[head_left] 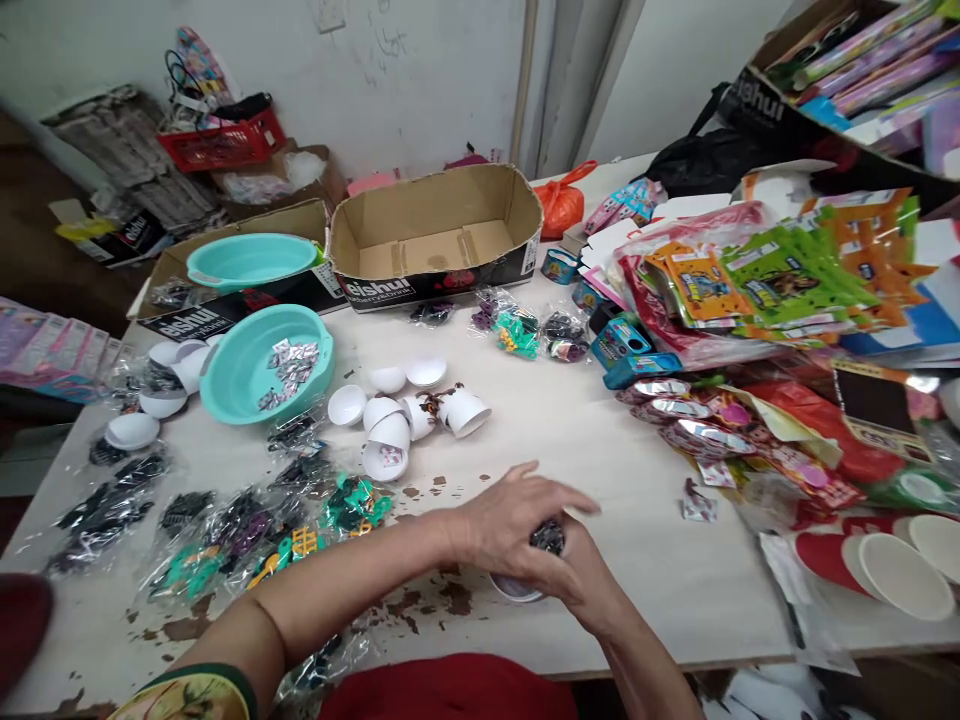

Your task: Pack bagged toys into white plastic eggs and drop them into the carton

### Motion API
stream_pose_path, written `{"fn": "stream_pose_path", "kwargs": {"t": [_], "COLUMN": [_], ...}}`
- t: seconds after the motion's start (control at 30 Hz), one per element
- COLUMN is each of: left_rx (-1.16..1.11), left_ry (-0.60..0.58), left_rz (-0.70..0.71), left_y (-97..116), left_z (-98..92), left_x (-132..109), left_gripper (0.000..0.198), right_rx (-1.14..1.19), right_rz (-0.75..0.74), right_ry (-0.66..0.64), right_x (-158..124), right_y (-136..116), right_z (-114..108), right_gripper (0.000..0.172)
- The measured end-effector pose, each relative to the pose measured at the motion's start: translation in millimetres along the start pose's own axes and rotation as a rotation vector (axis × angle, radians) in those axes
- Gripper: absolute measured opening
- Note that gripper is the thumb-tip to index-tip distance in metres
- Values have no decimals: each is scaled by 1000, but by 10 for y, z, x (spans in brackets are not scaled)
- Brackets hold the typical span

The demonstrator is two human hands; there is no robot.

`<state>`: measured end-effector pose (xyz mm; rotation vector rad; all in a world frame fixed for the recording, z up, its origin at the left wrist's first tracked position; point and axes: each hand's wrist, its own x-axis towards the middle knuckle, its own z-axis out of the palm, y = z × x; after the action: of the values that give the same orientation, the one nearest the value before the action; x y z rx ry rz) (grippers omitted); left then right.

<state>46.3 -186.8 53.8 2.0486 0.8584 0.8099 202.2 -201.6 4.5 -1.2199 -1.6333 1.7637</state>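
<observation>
Pressing down at the near edge of the table [600,450], your left hand [510,525] curls its fingers over a dark packet [549,537]. Your right hand [581,585] cups the white capsule half [514,590] just beneath it, so both hands are closed on this one piece. The packet sits at the mouth of the shell, and I cannot tell how deep it has gone in.

By my reading, you are early in the work. No closed capsule shows anywhere on the table, and the cardboard box [439,235] at the far side has nothing in it. A cluster of loose white halves [390,420] lies just beyond your hands, most of them open and unfilled, though one seems to hold something small. More halves sit far to your left.

Plenty is left. Clear bags of small toys [225,530] spread across your left side, and silver sachets lie in the teal basin [244,375].
</observation>
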Motion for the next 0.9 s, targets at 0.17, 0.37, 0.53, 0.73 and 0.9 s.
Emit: {"fn": "stream_pose_path", "kwargs": {"t": [0.17, 0.37, 0.53, 0.73, 0.9], "left_rx": [398, 639, 662, 507, 302], "left_ry": [356, 308, 234, 263, 306], "left_rz": [-726, -1000, -848, -944, -883], "left_y": [-773, -1446, -1166, -1259, -1308], "left_z": [-728, -1318, -916, -392, -506], "left_x": [4, -138, -285, -176, -118], "left_gripper": [40, 33, 46, 40, 63], "right_rx": [248, 333, 400, 450, 480], "right_rz": [218, 279, 340, 328, 345], "right_ry": [138, 265, 327, 351, 428], "right_x": [-43, -163, -219, -215, -323], "right_y": [-71, 81, 259, 346, 412], "right_z": [-105, -138, -85, 2, -42], "right_gripper": [56, 61, 61, 60, 60]}}
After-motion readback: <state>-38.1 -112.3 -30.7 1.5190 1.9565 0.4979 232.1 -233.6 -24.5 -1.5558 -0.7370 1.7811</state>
